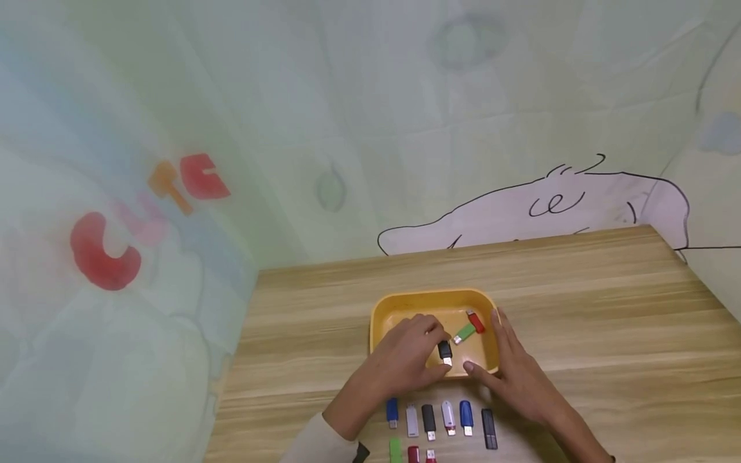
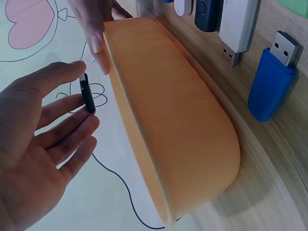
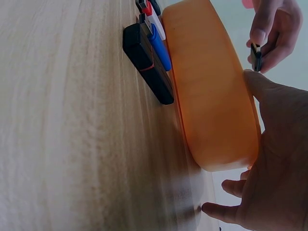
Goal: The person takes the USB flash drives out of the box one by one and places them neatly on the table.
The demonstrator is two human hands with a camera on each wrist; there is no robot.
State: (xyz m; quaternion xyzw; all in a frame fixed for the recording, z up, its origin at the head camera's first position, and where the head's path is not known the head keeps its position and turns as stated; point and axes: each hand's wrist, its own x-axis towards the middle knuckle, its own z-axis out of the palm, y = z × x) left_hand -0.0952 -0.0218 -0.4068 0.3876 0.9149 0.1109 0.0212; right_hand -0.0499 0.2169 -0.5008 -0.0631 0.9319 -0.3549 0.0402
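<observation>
My left hand (image 1: 405, 350) pinches a black USB flash drive (image 1: 444, 349) between thumb and fingers, above the orange-yellow plastic bin (image 1: 399, 314). In the left wrist view the same drive (image 2: 86, 93) is seen nearly edge-on, its metal plug end by the thumb. My right hand (image 1: 521, 379) rests against the bin's near right corner. Its thumb touches the near rim, and the other fingers lie spread along the right side. Inside the bin are a green flash drive (image 1: 465, 333) and a red one (image 1: 476, 322), side by side. My left hand hides part of the bin's floor.
Several flash drives stand in a row before the bin, among them a white one (image 1: 448, 417), a blue one (image 1: 466, 417) and a long black one (image 1: 489, 429). A green drive (image 1: 395, 450) lies nearer, beside red ones. A printed cloth (image 1: 324, 161) hangs behind the wooden table (image 1: 608, 308).
</observation>
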